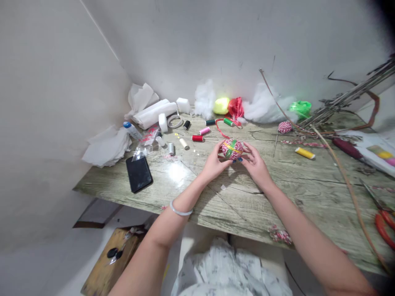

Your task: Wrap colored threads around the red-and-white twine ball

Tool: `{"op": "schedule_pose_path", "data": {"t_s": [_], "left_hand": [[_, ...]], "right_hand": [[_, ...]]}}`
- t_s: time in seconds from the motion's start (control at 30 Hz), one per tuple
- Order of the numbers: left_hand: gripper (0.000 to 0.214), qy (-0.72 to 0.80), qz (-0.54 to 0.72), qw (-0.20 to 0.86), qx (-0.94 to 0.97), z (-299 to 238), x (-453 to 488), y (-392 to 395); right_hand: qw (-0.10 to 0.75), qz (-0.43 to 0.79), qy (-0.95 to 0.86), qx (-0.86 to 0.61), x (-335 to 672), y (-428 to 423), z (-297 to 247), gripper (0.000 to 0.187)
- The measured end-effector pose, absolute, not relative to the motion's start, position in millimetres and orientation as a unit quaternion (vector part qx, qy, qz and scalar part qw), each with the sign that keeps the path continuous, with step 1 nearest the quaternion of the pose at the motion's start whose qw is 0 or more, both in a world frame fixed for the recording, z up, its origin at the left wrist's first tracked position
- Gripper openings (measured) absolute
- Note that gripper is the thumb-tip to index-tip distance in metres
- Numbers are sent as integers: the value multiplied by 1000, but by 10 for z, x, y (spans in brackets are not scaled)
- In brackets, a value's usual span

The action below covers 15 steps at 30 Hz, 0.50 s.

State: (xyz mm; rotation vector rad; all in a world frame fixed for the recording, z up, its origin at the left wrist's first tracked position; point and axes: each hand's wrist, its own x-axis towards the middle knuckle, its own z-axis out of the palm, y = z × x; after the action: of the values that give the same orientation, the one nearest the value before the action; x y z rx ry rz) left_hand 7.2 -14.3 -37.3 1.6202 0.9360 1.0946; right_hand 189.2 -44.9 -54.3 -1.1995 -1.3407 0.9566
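Observation:
Between my two hands is a ball wound with red and white yarn (pixel 232 149), with green and yellow bands across it. My left hand (pixel 215 161) grips its left side, fingers behind and thumb in front. On the other side my right hand (pixel 253 164) curls round the ball, with its thumb at the lower front edge. The ball is at or just above the tabletop; I cannot tell which. Behind it a red cord (pixel 221 130) curves over the table. A red thread spool (pixel 197 138) and a pink thread spool (pixel 204 130) lie to the left.
A black phone (pixel 139 174), white paper sheets (pixel 106 146) and a white roll (pixel 156 114) are on the left. White stuffing (pixel 265 105) lies along the wall. To the right are a yellow spool (pixel 305 153), a small yarn ball (pixel 284 127), dry stalks (pixel 348 90) and orange-handled scissors (pixel 384 226).

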Motion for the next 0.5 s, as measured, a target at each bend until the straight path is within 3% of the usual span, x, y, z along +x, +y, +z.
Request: {"op": "schedule_pose_path", "data": {"t_s": [0.13, 0.3, 0.5], "left_hand": [[78, 388, 421, 478, 666, -402, 64, -153], [77, 347, 444, 455, 689, -446, 38, -118], [70, 372, 440, 427, 697, -528, -30, -57]], "right_hand": [[477, 386, -580, -536, 1904, -447, -598, 61], [499, 395, -585, -503, 1879, -457, -586, 62], [423, 313, -640, -560, 1850, -488, -634, 58]]}}
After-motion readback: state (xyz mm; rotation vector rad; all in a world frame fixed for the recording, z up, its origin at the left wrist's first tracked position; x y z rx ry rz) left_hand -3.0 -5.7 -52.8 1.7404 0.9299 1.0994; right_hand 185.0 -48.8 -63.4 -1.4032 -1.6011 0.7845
